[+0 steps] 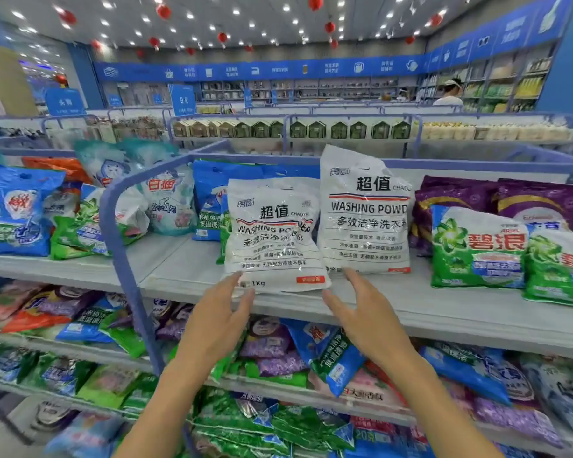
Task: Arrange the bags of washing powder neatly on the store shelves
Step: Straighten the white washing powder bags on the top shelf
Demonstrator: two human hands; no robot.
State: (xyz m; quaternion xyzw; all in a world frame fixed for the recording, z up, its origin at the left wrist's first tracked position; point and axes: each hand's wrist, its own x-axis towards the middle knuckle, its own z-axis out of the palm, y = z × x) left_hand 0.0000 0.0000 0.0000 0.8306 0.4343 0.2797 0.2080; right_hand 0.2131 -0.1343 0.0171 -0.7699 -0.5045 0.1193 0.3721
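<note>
Left grip (219, 312): a bare hand, fingers straight and spread wide, holding nothing; the fingertips (237, 276) are at the lower left corner of the front white bag, though I cannot tell if they touch it
Right grip (368, 312): also wide with relaxed fingers, holding nothing; the thumb is close to the front bag's lower right corner and the fingertips reach the bottom edge of the rear white bag
Front white bag (272, 233): washing powder in crinkled white plastic marked "1Kg", standing on the top shelf near its front edge and leaning slightly back, between the two grips
Rear white bag (364, 209): same print, upright and standing taller, just to the right of the front one, their edges touching
Top shelf (179, 269): pale grey board carrying all the bags in this row
Green Ariel bags (477, 249): two side by side at the right, near the front edge, apart from the white pair
Purple bags (450, 193): standing behind the green ones, against the back rail
Blue bag (212, 193): upright, behind and left of the front white bag
Teal-and-white bags (166, 200): leaning together beyond the blue tubular divider (119, 242)
Far-left bags (14, 209): blue and green packs, tilted against each other
Lower shelves (96, 350): mixed green, blue, purple and orange bags lying in loose heaps
Background: a person (449, 92) stands by the far wall shelving
</note>
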